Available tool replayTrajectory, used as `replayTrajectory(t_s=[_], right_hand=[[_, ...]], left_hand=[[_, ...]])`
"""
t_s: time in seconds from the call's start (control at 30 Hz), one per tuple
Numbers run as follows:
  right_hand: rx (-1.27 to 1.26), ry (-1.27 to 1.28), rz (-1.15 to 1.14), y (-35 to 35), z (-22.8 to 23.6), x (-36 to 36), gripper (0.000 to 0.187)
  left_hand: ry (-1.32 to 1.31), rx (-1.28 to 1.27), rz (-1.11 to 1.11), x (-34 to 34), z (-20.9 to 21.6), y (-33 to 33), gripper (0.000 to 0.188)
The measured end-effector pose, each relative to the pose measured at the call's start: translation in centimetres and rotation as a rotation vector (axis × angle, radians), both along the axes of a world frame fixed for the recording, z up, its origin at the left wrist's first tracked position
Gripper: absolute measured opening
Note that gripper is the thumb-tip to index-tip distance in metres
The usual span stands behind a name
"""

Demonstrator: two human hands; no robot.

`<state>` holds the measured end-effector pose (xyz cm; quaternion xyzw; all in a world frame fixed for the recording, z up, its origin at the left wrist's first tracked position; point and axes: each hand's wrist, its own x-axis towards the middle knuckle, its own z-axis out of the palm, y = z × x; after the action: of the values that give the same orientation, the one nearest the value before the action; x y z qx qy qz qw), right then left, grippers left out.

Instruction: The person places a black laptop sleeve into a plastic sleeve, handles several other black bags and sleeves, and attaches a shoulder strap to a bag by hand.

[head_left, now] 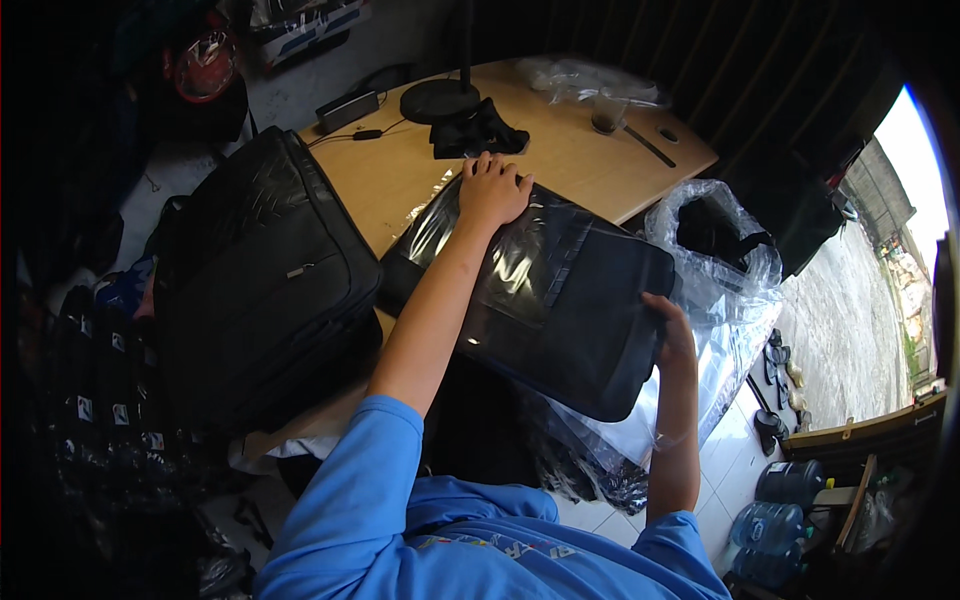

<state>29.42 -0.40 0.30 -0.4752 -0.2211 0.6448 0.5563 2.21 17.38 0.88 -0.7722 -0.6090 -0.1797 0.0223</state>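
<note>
A flat black bag, partly covered by shiny clear plastic, lies tilted across the near edge of the table in front of me. My left hand reaches to its far edge, fingers bent over the rim. At the right end my right hand grips the side, thumb on top and the other fingers hidden underneath. To the left stands a bulky black bag with a zipped front pocket, close beside the flat one. Neither hand touches it.
On the wooden table are a lamp base, a crumpled black cloth, a cup and clear plastic. A large clear plastic bag sits at the right. Water bottles stand on the floor.
</note>
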Motion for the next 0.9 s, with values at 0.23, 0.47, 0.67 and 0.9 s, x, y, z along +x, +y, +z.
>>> replayTrajectory(t_s=[0.23,0.47,0.67,0.9], right_hand=[[0.026,-0.059,-0.086,0.1,-0.7,-0.5,0.017],[0.034,-0.024,-0.042,0.2,0.5,-1.4,0.02],[-0.017,0.126,-0.033,-0.3,1.6,-2.0,0.016],[0.1,0.039,-0.121,-0.5,0.4,-1.4,0.018]], left_hand=[[-0.277,-0.039,-0.105,-1.7,1.0,-1.0,0.055],[-0.045,-0.159,-0.004,-2.9,0.7,-2.6,0.062],[0.004,-0.156,0.006,-2.5,0.6,-2.9,0.062],[0.02,-0.132,-0.206,3.4,3.0,-8.8,0.058]])
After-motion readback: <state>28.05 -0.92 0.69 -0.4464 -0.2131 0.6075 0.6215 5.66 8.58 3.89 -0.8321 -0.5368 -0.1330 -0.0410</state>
